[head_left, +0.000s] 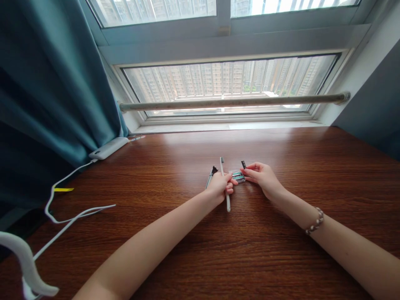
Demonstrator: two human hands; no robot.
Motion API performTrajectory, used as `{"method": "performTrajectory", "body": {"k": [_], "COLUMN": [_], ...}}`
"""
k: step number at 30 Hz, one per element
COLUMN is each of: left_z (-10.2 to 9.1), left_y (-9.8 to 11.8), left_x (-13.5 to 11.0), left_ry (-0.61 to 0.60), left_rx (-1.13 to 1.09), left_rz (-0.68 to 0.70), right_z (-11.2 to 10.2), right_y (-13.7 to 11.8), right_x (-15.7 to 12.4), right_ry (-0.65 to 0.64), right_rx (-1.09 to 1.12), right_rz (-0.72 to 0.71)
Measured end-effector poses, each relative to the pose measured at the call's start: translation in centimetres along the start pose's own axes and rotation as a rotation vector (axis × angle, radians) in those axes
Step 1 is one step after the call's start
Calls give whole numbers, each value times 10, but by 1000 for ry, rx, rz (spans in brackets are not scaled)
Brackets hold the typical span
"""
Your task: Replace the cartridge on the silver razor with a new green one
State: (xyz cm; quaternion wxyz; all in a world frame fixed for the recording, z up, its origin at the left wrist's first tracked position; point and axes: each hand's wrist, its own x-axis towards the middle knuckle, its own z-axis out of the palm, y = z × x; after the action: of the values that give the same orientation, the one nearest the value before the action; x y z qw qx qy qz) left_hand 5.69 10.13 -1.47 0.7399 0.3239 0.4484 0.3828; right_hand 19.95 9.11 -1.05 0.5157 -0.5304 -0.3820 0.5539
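My left hand [218, 184] is closed, its fingers curled around a white toothbrush [228, 204] with dark bristles pointing away from me. Beside that hand, a slim silver handle with a black end [213, 170] sticks out; whether the hand holds it too is hidden. Between my hands is a small flat pack of silver and teal striped pieces [238, 177], touched by fingertips of the left hand and close to those of the right. My right hand [261, 177] pinches a small black piece with pale markings [243, 164], raised just above the pack. A beaded bracelet circles the right wrist.
Both hands are over a brown wood-grain table [193, 241]. At the left lie a white power strip or box [109, 148], a white cable [67, 220] and a yellow strip [63, 190]. A curved white stand [26, 260] is nearest me. Behind are a blue curtain [59, 83] and a window rail [231, 102].
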Motion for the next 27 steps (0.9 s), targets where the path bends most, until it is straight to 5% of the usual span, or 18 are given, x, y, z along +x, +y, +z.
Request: {"method": "performTrajectory", "body": {"k": [20, 27], "left_z": [-3, 3], "left_y": [3, 0], "left_x": [-6, -16], "left_ry": [-180, -182], "left_rx": [32, 44], "left_rz": [77, 194], "right_z": [1, -8], "right_y": [-17, -19], "right_x": [-10, -5], "right_ry": [27, 6], "right_rx": [18, -153], "right_rz": [-8, -243]}}
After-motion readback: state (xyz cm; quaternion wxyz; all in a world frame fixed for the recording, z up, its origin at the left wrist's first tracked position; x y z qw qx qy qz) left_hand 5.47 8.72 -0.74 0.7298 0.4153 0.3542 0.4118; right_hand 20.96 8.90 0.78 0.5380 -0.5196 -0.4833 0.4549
